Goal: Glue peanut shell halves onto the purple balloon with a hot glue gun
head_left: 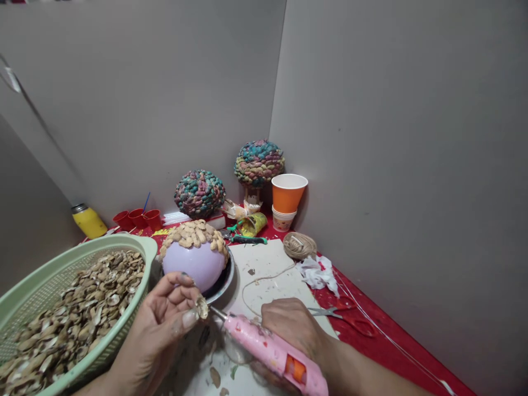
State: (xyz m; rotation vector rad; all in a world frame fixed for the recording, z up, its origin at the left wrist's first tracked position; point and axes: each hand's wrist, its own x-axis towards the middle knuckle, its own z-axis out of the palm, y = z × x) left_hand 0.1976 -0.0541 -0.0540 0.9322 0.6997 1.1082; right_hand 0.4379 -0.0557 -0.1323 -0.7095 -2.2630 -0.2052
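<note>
Between the thumb and fingers of my left hand (167, 316) is a peanut shell half (202, 308), its hollow side facing the glue gun. My right hand (292, 327) grips a pink hot glue gun (264, 344), whose metal nozzle points left and is at or very near the shell. Just beyond my left hand, a lilac balloon (192, 267) rests in a round metal bowl (228, 280). Peanut shells (196, 234) cover the balloon's upper part, and its lower side is bare.
At left stands a green basket (142, 264) of peanut shells. Behind are two coloured shell-covered balls (200, 192), red cups (136, 219), a yellow jar (88, 221), pliers (247, 240) and paper cups (289, 198). Twine (300, 246), crumpled tissue (317, 273) and scissors (357, 324) lie right.
</note>
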